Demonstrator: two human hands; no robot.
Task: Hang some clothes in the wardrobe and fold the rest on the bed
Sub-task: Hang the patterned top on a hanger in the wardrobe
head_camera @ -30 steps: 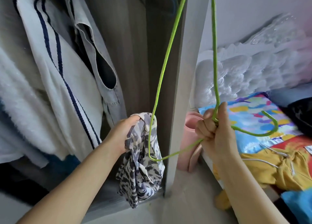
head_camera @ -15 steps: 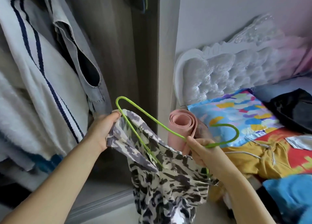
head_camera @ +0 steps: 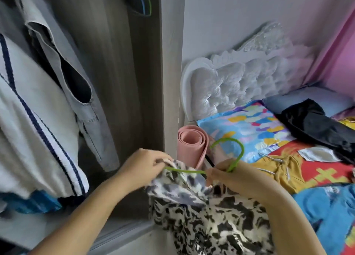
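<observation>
Green hanger [head_camera: 226, 158] gripped by right hand [head_camera: 228, 175]; left hand [head_camera: 143, 165] pinches patterned garment [head_camera: 201, 212]; pink mat [head_camera: 192, 145] stands beyond, bed [head_camera: 317, 170] right.

Hanger [head_camera: 235, 154] lime green, garment [head_camera: 211, 216] black-and-white animal print. Rolled mat [head_camera: 192, 141] pink, hanging top [head_camera: 34, 105] white with navy stripes. Headboard [head_camera: 240, 81] white.

A pale wall [head_camera: 249, 14] fills the upper middle of the frame, turning pink [head_camera: 342, 58] at far right. A white tufted headboard [head_camera: 240, 85] stands below it. Daylight is soft.
</observation>
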